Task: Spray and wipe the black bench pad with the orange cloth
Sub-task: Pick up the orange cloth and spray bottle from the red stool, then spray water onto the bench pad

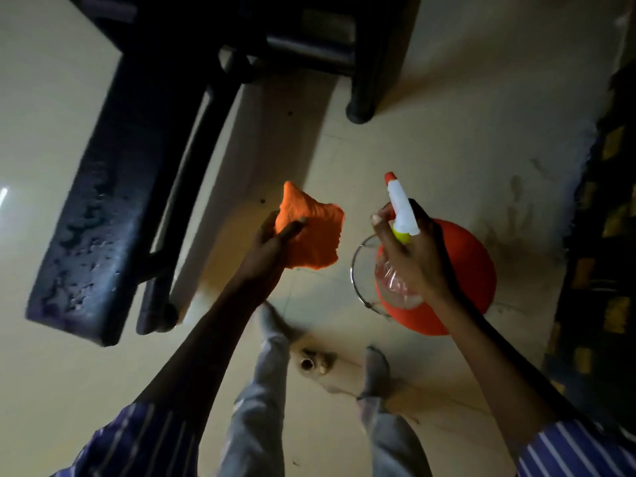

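Note:
The long black bench pad runs diagonally at the left, its near end wet with droplets. My left hand grips the crumpled orange cloth, held in the air to the right of the pad and apart from it. In my right hand is a clear spray bottle with a white head and an orange nozzle that points up and away. Part of the bottle's body is hidden by my fingers.
An orange bucket with a metal handle stands on the tiled floor under my right hand. The black bench frame and its legs fill the top. A dark patterned mat lies along the right edge. My legs are below.

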Available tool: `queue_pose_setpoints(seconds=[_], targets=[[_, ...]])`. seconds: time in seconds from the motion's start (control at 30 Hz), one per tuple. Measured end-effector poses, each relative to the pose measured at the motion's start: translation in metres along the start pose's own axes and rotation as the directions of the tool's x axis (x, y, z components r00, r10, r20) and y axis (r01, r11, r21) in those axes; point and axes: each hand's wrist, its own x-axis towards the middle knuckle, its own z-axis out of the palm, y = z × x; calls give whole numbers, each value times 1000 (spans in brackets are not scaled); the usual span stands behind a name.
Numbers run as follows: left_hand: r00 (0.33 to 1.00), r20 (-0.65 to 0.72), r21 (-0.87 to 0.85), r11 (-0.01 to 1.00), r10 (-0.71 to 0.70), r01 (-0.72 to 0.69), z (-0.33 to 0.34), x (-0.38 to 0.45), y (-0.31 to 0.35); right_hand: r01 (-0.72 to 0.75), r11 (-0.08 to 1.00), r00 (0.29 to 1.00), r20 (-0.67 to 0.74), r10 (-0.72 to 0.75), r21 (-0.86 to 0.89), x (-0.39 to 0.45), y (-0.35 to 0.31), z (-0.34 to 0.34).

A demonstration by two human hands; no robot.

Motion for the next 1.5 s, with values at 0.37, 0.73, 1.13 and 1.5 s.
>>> queue_pose_setpoints(seconds=[0.37, 0.73, 1.13, 1.5], targets=[[971, -240, -148, 987, 21, -58, -235, 26, 81, -12, 999, 946, 324, -4, 48, 72, -183, 210], [903, -421, -318, 946, -91, -53, -350, 87, 109, 50, 998, 833, 553, -24, -31, 164, -262, 350], [805, -559, -399, 915, -197, -53, -365, 268, 128, 171, 957, 722, 691, 40, -234, 337, -223, 434], [632, -766, 169, 985, 114, 27, -376, 339, 123, 243, 933, 686, 727, 27, -264, 394, -198, 473]])
